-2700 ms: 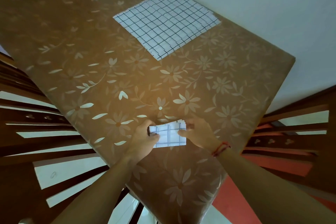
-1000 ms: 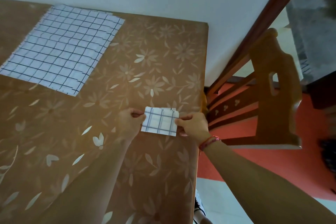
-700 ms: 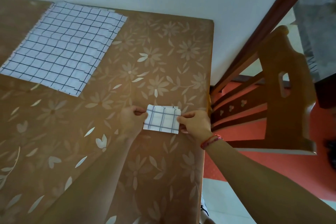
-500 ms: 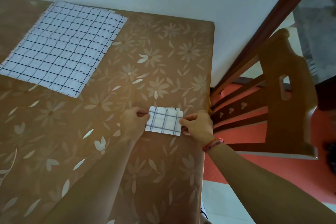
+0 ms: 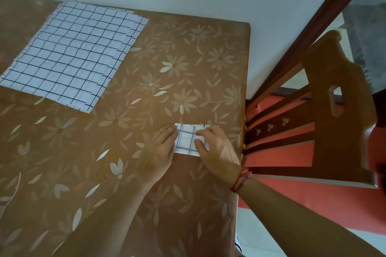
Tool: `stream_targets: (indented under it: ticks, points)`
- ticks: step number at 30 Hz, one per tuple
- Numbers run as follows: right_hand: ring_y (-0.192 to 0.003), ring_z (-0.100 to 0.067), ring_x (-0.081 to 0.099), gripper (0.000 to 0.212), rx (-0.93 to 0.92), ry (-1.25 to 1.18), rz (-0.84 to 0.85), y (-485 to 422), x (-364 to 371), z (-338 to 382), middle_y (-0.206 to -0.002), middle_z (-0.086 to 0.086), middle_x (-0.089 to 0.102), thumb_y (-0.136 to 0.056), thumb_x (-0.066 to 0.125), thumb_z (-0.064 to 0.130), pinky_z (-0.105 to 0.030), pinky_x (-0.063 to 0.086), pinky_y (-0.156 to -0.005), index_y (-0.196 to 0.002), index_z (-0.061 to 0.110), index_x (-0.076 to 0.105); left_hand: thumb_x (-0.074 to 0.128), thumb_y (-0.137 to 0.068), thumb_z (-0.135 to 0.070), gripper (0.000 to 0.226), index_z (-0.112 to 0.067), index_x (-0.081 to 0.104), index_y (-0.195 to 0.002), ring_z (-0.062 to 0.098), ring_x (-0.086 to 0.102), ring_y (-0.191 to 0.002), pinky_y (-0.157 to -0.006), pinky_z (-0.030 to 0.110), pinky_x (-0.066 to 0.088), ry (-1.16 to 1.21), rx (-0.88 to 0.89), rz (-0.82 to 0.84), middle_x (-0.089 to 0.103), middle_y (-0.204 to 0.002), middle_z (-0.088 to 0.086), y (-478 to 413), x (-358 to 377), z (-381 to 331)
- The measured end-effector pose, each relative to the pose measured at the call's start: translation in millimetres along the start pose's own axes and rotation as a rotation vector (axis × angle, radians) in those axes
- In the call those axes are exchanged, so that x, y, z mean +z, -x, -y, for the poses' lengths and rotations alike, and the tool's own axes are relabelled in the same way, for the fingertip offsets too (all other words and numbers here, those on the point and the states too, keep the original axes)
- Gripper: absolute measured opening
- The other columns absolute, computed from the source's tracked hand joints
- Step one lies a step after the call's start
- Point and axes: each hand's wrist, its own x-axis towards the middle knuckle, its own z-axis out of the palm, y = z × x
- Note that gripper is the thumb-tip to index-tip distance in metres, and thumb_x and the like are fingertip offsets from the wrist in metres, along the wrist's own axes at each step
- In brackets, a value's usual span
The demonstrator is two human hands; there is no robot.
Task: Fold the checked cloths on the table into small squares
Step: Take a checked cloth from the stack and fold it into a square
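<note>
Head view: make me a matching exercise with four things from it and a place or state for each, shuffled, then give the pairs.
1. small folded checked cloth
2. large flat checked cloth
3. brown wooden chair
4. thin red thread bracelet

A. spread open at the table's far left
B. pressed under both hands
C. on the right wrist
D. beside the table's right edge

Pairs: 1-B, 2-A, 3-D, 4-C

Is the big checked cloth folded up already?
No, the large white cloth with dark grid lines lies spread flat on the brown flowered tablecloth, far from both hands.
</note>
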Motion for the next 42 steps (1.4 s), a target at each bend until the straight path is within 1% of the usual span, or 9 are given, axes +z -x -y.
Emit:
stream_targets:
  ticks: [3, 6, 9, 12, 19, 23, 34, 38, 42]
  points:
    - [-0.123, -0.025, 0.052, 0.029, -0.155, 0.050, 0.049, 0, 22, 8, -0.129, -0.013, 0.058, -0.093, 0.057, 0.011, -0.038, 0.049, -0.098, -0.119, 0.003, 0.065, 0.049, -0.097, -0.005, 0.036, 0.004, 0.055, -0.131, 0.030, 0.044, -0.135, -0.111, 0.041, 0.037, -0.010, 0.058, 0.017, 0.053, -0.140, 0.016, 1, 4, 5]
    - [-0.143, -0.030, 0.033, 0.041, -0.267, 0.183, 0.090, -7, 39, 7, -0.150, -0.021, 0.041, -0.098, 0.046, 0.008, -0.041, 0.031, -0.117, -0.138, -0.001, 0.050, 0.025, -0.101, -0.030, 0.053, -0.001, 0.045, -0.141, 0.025, 0.031, -0.143, -0.117, 0.042, 0.028, -0.028, 0.041, 0.080, 0.041, -0.150, 0.011, 1, 7, 11]
    - [-0.151, -0.025, 0.009, 0.051, -0.280, 0.281, 0.154, -15, 51, 0, -0.161, -0.017, 0.017, -0.103, 0.036, 0.011, -0.040, 0.016, -0.122, -0.151, -0.001, 0.026, 0.020, -0.101, -0.033, 0.056, -0.005, 0.033, -0.148, 0.020, 0.018, -0.148, -0.121, 0.038, 0.018, -0.090, 0.029, 0.132, 0.029, -0.156, 0.008, 2, 14, 19]
    - [-0.151, -0.021, -0.003, 0.054, -0.270, 0.368, 0.222, -15, 58, -9, -0.163, -0.013, 0.004, -0.106, 0.027, 0.020, -0.040, 0.010, -0.122, -0.154, 0.002, 0.010, 0.018, -0.101, -0.031, 0.056, -0.008, 0.024, -0.151, 0.016, 0.008, -0.149, -0.122, 0.035, 0.011, -0.168, 0.013, 0.178, 0.020, -0.160, 0.005, 3, 19, 24]
    - [-0.151, -0.023, -0.009, 0.055, -0.264, 0.481, 0.242, -15, 63, -10, -0.163, -0.014, -0.004, -0.106, 0.021, 0.025, -0.041, 0.006, -0.123, -0.154, 0.001, 0.007, 0.017, -0.099, -0.025, 0.055, -0.007, 0.026, -0.151, 0.016, 0.014, -0.148, -0.120, 0.040, 0.020, -0.246, 0.089, 0.216, 0.021, -0.159, 0.004, 3, 20, 28]
    - [-0.150, -0.022, -0.010, 0.060, -0.235, 0.504, 0.262, -18, 65, -7, -0.163, -0.014, -0.005, -0.105, 0.017, 0.034, -0.041, 0.003, -0.123, -0.154, 0.002, 0.004, 0.021, -0.102, -0.028, 0.055, -0.009, 0.017, -0.153, 0.014, 0.006, -0.149, -0.121, 0.040, 0.017, -0.282, 0.089, 0.258, 0.012, -0.162, 0.003, 5, 25, 38]
    - [-0.151, -0.023, -0.007, 0.063, -0.259, 0.587, 0.254, -18, 69, -15, -0.163, -0.013, -0.003, -0.103, 0.013, 0.039, -0.043, 0.006, -0.123, -0.154, 0.004, 0.004, 0.002, -0.101, -0.033, 0.058, -0.011, 0.006, -0.154, 0.015, -0.003, -0.149, -0.122, 0.040, 0.013, -0.301, 0.075, 0.263, 0.001, -0.163, 0.003, 9, 30, 37]
    - [-0.151, -0.021, -0.009, 0.063, -0.260, 0.608, 0.284, -11, 52, -27, -0.164, -0.012, -0.003, -0.103, 0.013, 0.039, -0.042, 0.003, -0.123, -0.154, 0.005, 0.001, 0.006, -0.099, -0.037, 0.061, -0.009, 0.006, -0.153, 0.018, -0.002, -0.149, -0.122, 0.040, 0.013, -0.300, 0.065, 0.287, 0.001, -0.162, 0.005, 9, 28, 35]
    - [-0.150, -0.020, -0.010, 0.064, -0.202, 0.669, 0.315, 4, 20, -52, -0.164, -0.009, -0.006, -0.102, 0.007, 0.042, -0.044, 0.003, -0.123, -0.154, 0.007, -0.003, 0.005, -0.099, -0.038, 0.062, -0.009, -0.002, -0.153, 0.017, -0.012, -0.148, -0.123, 0.039, 0.005, -0.301, 0.056, 0.326, -0.009, -0.162, 0.004, 8, 26, 36]
